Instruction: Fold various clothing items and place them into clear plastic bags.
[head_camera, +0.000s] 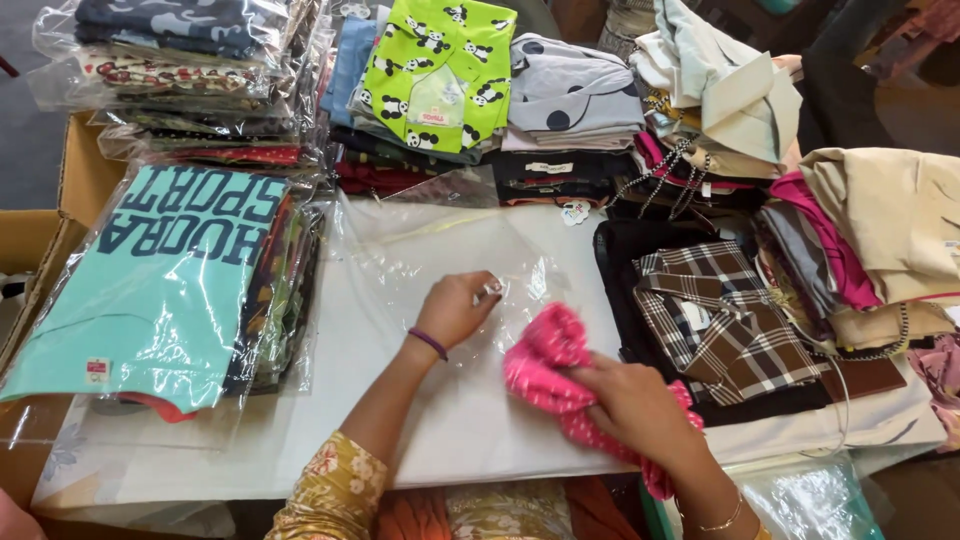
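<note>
My left hand, a purple band on its wrist, pinches the edge of a clear plastic bag that lies flat on the white table top. My right hand grips a bunched pink patterned garment just right of the bag's mouth. The pink cloth rests partly on the table and hangs past my wrist toward me.
A bagged teal printed shirt tops a stack at left. Bagged stacks, a green panda-print shirt and a grey folded shirt line the back. A brown plaid shirt on black cloth and piled garments crowd the right.
</note>
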